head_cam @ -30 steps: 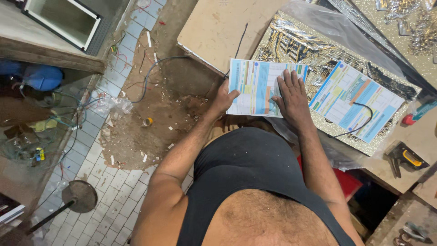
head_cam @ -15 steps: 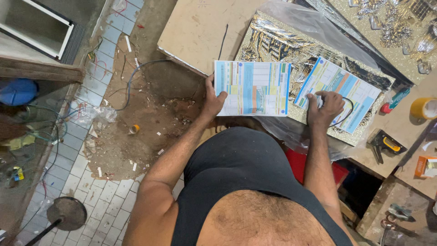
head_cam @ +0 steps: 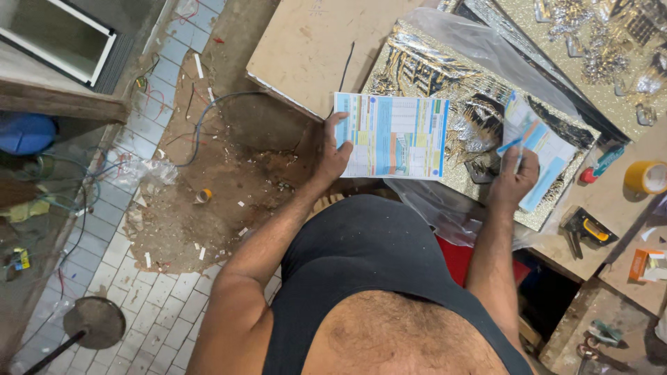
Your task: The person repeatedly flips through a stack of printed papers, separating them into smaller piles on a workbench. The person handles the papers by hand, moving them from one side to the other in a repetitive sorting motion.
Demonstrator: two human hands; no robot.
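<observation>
- Your left hand grips the left edge of a printed sheet: the thumb lies on top of the paper and the other fingers go under it, out of sight.
- This sheet, white with blue and yellow fields, lies flat on a gold relief panel which is wrapped in clear plastic.
- Your right hand is closed around the lower part of a second printed sheet; the fingers are curled on it and the paper is lifted and bent, its top end away from the panel.
- The two sheets are apart, with bare gold panel between them.
- The panel rests on a plywood board.
- To the right of your right hand, a roll of yellow tape and a yellow and black tool lie on the work surface.
- On the left, below the board, there is dirty tiled floor with loose wires.
</observation>
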